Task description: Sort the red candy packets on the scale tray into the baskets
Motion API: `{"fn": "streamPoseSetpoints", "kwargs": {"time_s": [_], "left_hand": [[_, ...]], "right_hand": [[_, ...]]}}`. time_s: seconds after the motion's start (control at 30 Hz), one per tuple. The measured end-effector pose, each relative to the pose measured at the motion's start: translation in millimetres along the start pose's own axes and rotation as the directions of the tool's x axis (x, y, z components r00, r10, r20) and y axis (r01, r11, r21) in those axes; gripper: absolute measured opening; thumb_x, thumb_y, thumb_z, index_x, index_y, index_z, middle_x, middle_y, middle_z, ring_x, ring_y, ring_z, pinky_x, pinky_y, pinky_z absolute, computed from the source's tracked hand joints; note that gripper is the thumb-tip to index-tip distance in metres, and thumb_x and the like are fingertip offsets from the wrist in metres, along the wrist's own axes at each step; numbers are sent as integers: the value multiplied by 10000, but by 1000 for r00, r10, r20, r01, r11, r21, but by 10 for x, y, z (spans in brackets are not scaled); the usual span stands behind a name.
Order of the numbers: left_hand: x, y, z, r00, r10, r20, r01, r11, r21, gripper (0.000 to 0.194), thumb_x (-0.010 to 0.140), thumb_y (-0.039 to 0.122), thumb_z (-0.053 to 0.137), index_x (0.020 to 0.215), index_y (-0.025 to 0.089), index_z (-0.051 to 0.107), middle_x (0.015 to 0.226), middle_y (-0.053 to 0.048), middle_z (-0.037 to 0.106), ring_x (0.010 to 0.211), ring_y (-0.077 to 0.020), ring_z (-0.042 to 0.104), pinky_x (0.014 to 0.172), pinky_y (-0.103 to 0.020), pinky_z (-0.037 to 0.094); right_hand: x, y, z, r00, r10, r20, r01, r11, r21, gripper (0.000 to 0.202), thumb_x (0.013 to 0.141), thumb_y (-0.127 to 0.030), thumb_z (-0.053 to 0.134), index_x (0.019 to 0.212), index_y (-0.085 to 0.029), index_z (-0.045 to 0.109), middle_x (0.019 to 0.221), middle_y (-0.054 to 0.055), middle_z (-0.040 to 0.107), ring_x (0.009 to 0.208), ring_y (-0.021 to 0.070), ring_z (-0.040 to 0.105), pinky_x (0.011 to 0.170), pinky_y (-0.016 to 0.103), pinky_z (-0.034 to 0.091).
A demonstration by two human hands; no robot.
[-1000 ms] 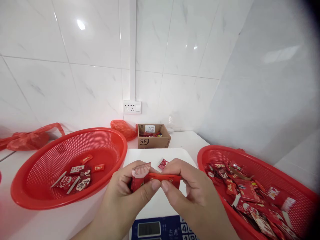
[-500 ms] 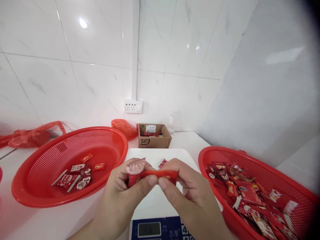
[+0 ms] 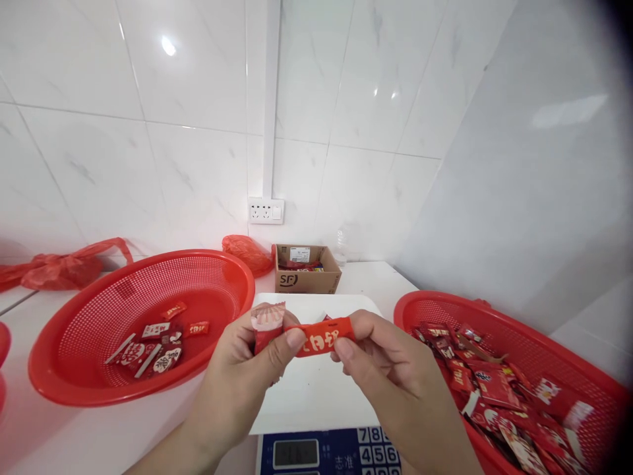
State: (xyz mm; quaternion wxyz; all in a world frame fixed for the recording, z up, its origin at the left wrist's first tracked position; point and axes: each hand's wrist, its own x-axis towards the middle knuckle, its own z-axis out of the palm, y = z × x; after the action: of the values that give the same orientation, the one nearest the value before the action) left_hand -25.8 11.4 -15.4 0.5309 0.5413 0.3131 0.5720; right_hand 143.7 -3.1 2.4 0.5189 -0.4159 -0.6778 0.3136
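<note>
My left hand [image 3: 242,369] is closed on a red packet with a pale pink striped end [image 3: 268,323], and its thumb also pinches the left end of a small red packet with gold lettering [image 3: 321,336]. My right hand [image 3: 390,376] pinches the right end of that lettered packet. Both hands are above the white tray [image 3: 316,402] of a scale, whose blue panel [image 3: 341,455] shows at the bottom. A bit of another red packet on the tray shows behind the fingers.
A red basket [image 3: 54,369] with several packets stands at left; a fuller red basket [image 3: 410,300] is at right. Behind the scale are a cardboard box [image 3: 316,284] and a red bag [image 3: 247,254]. Another red bag [image 3: 59,270] lies far left, near the tiled wall.
The lettered packet has turned so its printed face shows, and my right hand has shifted slightly right along it. The view has shifted a little.
</note>
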Motion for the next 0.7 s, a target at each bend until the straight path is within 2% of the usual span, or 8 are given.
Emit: {"fn": "streamPoseSetpoints", "kwargs": {"time_s": [0.13, 0.27, 0.33, 0.43, 0.5, 0.6, 0.7], "left_hand": [[2, 20, 11, 998, 58, 10, -58, 996, 61, 282, 848, 370, 692, 660, 192, 578, 635, 45, 441, 555, -86, 326, 493, -229, 272], [12, 16, 60, 1000, 30, 3, -30, 997, 72, 327, 822, 394, 710, 634, 178, 551, 639, 41, 442, 532, -75, 302, 459, -216, 251], [18, 14, 79, 1000, -25, -14, 26, 999, 33, 336, 803, 430, 718, 645, 178, 562, 601, 48, 423, 506, -69, 294, 443, -203, 245], [34, 36, 90, 988, -126, -93, 117, 989, -90, 336, 777, 519, 709, 766, 192, 633, 520, 65, 396, 474, -70, 306, 430, -176, 252], [53, 68, 82, 975, -152, -160, 122, 975, -184, 358, 782, 550, 686, 855, 200, 664, 564, 49, 474, 477, -68, 350, 432, -163, 279], [92, 113, 57, 963, -170, -207, 110, 956, -272, 322, 832, 520, 636, 868, 204, 680, 737, 20, 568, 514, -63, 424, 447, -158, 340], [124, 123, 37, 957, -166, -237, 91, 950, -299, 273, 865, 466, 610, 832, 207, 691, 792, 12, 585, 630, -92, 502, 552, -168, 441]], "right_hand": [[24, 7, -17, 999, -36, 19, 35, 999, 39, 131, 896, -356, 580, 846, -253, 644, 757, -26, 626, 669, 125, 534, 534, 235, 372], [45, 34, -12, 995, -102, 4, 102, 994, 25, 203, 926, -346, 561, 764, -236, 614, 690, -37, 608, 625, 109, 519, 559, 230, 386], [49, 39, -3, 996, -71, -47, 72, 997, 14, 227, 920, -358, 564, 737, -230, 604, 665, -39, 597, 610, 109, 505, 559, 232, 386], [61, 44, -9, 991, -19, -134, 16, 999, -28, 230, 905, -395, 569, 748, -233, 613, 650, -34, 597, 600, 121, 507, 556, 240, 398], [78, 54, -34, 988, -11, -153, -1, 997, -77, 216, 901, -410, 566, 793, -235, 630, 660, -25, 615, 608, 132, 535, 567, 246, 426], [118, 79, -74, 993, 18, -114, -35, 989, -145, 189, 904, -401, 552, 878, -238, 642, 702, -16, 647, 633, 145, 580, 587, 253, 464], [166, 118, -80, 999, 52, -12, -53, 964, -259, 162, 912, -348, 529, 892, -232, 641, 710, -16, 658, 622, 145, 581, 577, 253, 456]]}}
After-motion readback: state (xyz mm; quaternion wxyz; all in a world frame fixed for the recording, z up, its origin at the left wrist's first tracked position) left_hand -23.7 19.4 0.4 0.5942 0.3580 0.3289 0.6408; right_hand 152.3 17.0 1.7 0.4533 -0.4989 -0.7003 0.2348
